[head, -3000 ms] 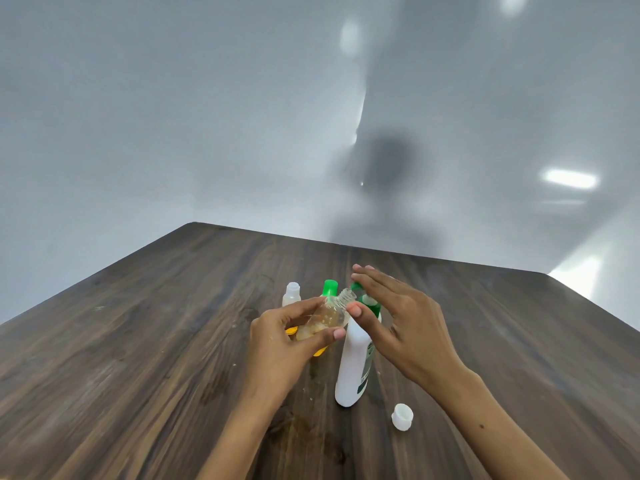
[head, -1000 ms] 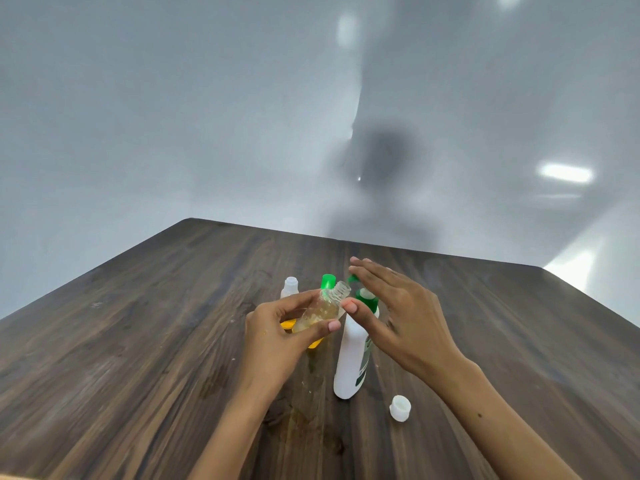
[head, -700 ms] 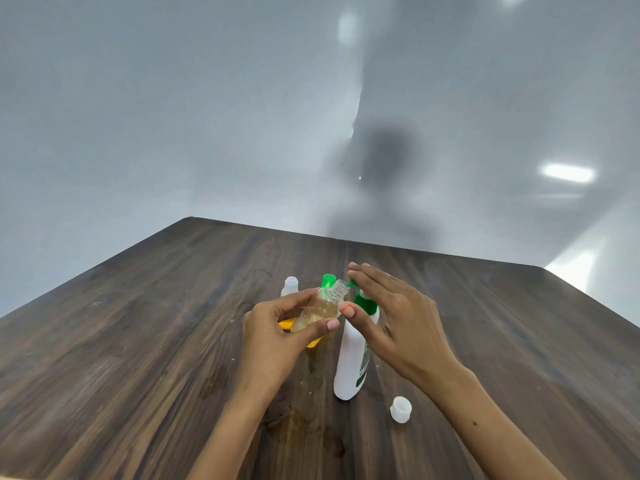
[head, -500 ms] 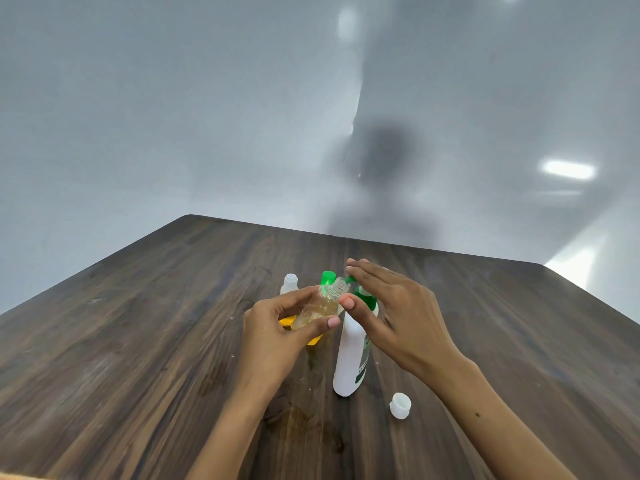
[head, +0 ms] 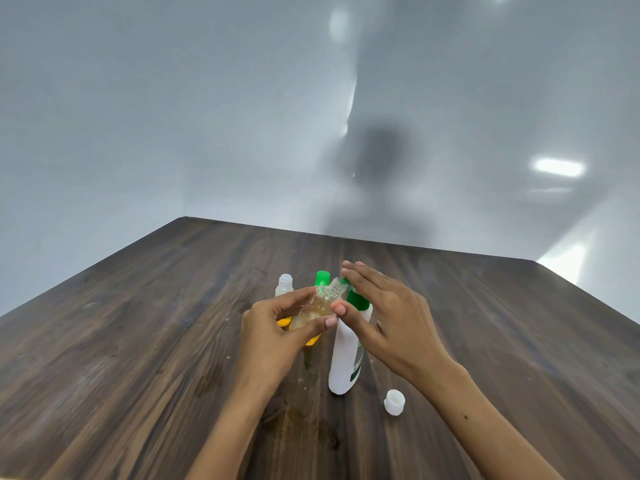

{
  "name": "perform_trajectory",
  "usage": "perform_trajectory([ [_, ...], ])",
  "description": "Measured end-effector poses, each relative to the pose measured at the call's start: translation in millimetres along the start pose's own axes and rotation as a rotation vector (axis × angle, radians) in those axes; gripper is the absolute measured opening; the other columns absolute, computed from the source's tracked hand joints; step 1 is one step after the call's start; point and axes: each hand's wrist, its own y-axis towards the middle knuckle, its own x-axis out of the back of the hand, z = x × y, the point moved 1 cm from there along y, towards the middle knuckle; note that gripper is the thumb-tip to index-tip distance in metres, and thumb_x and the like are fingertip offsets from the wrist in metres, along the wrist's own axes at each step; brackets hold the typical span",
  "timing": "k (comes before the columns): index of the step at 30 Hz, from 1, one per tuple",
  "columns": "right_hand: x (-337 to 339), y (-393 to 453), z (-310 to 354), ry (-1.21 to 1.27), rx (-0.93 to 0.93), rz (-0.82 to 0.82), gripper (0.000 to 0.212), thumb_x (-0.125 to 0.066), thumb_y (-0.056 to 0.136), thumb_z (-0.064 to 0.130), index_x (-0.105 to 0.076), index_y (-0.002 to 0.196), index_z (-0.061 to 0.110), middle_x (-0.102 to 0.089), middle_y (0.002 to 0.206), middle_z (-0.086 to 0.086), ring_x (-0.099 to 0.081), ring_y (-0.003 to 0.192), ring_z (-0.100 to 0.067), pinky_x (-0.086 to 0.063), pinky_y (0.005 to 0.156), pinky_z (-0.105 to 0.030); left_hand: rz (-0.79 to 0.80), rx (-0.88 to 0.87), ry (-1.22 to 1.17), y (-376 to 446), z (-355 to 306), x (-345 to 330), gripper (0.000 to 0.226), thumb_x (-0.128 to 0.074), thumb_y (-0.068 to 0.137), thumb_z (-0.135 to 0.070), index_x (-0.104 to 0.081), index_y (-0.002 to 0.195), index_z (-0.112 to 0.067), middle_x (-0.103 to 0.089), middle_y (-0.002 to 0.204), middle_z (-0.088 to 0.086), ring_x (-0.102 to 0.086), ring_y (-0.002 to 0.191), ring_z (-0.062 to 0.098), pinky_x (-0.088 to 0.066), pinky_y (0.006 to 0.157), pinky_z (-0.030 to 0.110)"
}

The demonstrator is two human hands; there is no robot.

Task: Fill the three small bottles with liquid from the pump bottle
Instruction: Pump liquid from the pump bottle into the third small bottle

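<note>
Head view, lower centre of frame. My left hand pinches the clear small bottle between thumb and fingers, tilted, its open neck at the green pump head. My right hand lies on the pump, fingers straight and together. Advice: keep the neck under the spout and press slowly, as the table shows stains at lower centre. Count: one white pump bottle; three small bottles, the held one, a white-necked bottle and a green-capped bottle behind; one loose white cap, lower right.
</note>
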Motion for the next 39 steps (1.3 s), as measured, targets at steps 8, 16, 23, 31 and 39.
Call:
perform_trajectory([
  [8,5,5,-6,0.082,0.029,-0.013,0.072,-0.022,0.090,0.069,-0.053,0.133,0.021,-0.041,0.144,0.010,-0.027,0.137,-0.001,-0.029,0.112,-0.033,-0.027,0.007,0.003,2,-4,1,0.043,-0.089,0.061,-0.027,-0.073,0.100,-0.035,-0.069,0.084,-0.031,-0.065,0.089,-0.011,-0.052,0.079,0.014],
  [16,7,5,-5,0.072,-0.027,0.059,0.086,-0.008,0.081,0.080,-0.042,0.140,0.027,-0.033,0.147,0.014,-0.029,0.136,-0.004,-0.027,0.109,-0.029,-0.033,-0.007,0.020,7,-9,2,0.049,-0.089,0.061,-0.031,-0.073,0.108,-0.027,-0.072,0.100,-0.018,-0.065,0.093,-0.008,-0.052,0.083,0.014],
  [23,3,5,-4,0.077,-0.048,0.001,0.085,-0.010,0.084,0.078,-0.050,0.135,0.022,-0.044,0.141,0.010,-0.035,0.131,-0.004,-0.030,0.105,-0.025,-0.001,-0.006,0.033,6,-10,0,0.042,-0.088,0.065,-0.023,-0.067,0.093,-0.045,-0.060,0.071,-0.042,-0.057,0.082,-0.025,-0.042,0.067,-0.003],
  [31,-8,2,-1,0.060,-0.063,-0.080,0.077,-0.017,0.090,0.070,-0.060,0.126,0.018,-0.055,0.133,0.003,-0.047,0.126,-0.013,-0.039,0.100,-0.035,-0.010,0.010,0.012,3,-2,0,0.041,-0.089,0.062,-0.025,-0.073,0.097,-0.038,-0.069,0.085,-0.033,-0.065,0.088,-0.011,-0.052,0.079,0.014],
  [39,-9,1,-1,0.043,-0.033,-0.101,0.076,-0.018,0.092,0.068,-0.059,0.127,0.016,-0.053,0.135,0.004,-0.044,0.126,-0.010,-0.038,0.099,-0.031,-0.028,0.003,-0.018,3,-2,2,0.042,-0.089,0.062,-0.023,-0.073,0.098,-0.038,-0.073,0.092,-0.025,-0.066,0.091,-0.009,-0.054,0.081,0.018],
])
